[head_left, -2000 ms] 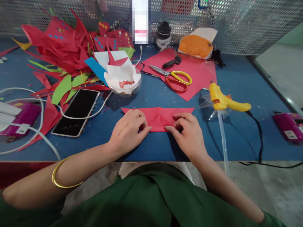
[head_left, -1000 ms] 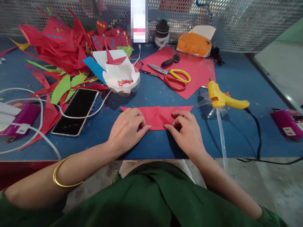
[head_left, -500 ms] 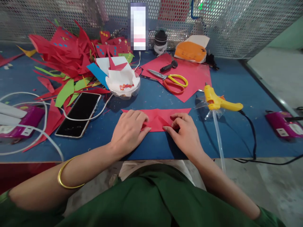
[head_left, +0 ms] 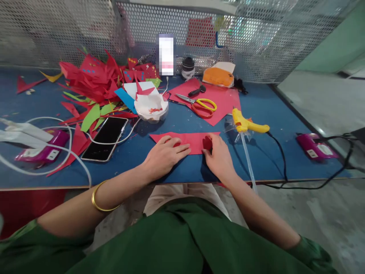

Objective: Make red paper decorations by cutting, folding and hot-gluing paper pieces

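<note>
i judge the red paper [head_left: 196,142] partly folded; left hand [head_left: 163,158] opened flat on it, right hand [head_left: 220,156] half-curled, grip unclear.

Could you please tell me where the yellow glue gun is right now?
In the head view, the yellow glue gun is on the blue table, right of the red paper, between the right hand and a purple box.

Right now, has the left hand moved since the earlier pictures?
Yes. Measured from the phone, the left hand has moved a little to the right, toward the yellow glue gun, reaching farther across the red paper.
</note>
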The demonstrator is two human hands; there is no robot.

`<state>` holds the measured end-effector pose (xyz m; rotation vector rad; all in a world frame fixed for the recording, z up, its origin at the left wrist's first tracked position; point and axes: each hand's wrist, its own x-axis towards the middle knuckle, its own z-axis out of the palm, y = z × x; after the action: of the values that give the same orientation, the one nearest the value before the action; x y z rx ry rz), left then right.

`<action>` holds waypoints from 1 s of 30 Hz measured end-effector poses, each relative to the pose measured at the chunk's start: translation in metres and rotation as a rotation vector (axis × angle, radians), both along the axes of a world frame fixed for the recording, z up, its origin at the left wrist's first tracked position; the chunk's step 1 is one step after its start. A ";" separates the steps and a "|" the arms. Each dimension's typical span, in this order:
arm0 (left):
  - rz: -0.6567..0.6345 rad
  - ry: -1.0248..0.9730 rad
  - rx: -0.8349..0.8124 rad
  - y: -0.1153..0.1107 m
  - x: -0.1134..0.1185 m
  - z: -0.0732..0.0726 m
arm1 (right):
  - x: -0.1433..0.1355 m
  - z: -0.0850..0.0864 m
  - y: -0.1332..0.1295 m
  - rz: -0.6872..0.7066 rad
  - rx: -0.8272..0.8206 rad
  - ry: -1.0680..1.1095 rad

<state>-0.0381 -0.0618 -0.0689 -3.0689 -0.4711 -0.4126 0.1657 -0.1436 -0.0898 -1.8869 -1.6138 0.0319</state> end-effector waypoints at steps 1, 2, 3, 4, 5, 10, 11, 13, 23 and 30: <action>-0.005 -0.011 -0.001 0.000 0.000 0.000 | -0.002 0.001 -0.004 -0.002 0.023 -0.029; -0.013 -0.020 0.001 0.001 0.000 0.000 | -0.004 0.003 -0.008 0.021 0.034 -0.058; -0.020 -0.022 0.008 0.001 0.000 0.000 | -0.007 0.004 -0.012 0.072 0.027 -0.085; -0.025 -0.018 0.017 0.001 0.000 0.000 | -0.011 0.005 -0.017 0.146 0.001 -0.111; -0.028 -0.007 0.027 0.000 0.000 0.001 | -0.016 0.006 -0.021 0.227 -0.038 -0.140; -0.021 0.091 0.025 -0.011 -0.002 0.003 | -0.034 0.006 -0.035 0.390 -0.169 -0.320; -0.018 0.105 0.015 -0.013 -0.003 0.003 | -0.035 0.006 -0.036 0.388 -0.175 -0.341; -0.009 0.125 0.001 -0.017 -0.006 0.001 | -0.036 0.006 -0.038 0.391 -0.183 -0.373; 0.118 0.194 0.026 -0.025 -0.046 0.003 | -0.033 0.010 -0.041 0.383 -0.214 -0.520; 0.160 0.091 0.035 -0.024 -0.045 0.003 | -0.018 0.012 -0.028 0.379 -0.123 -0.619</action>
<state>-0.0830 -0.0859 -0.0662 -2.9714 -0.6914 -0.2719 0.1477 -0.1718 -0.0781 -1.7455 -2.4194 -0.3288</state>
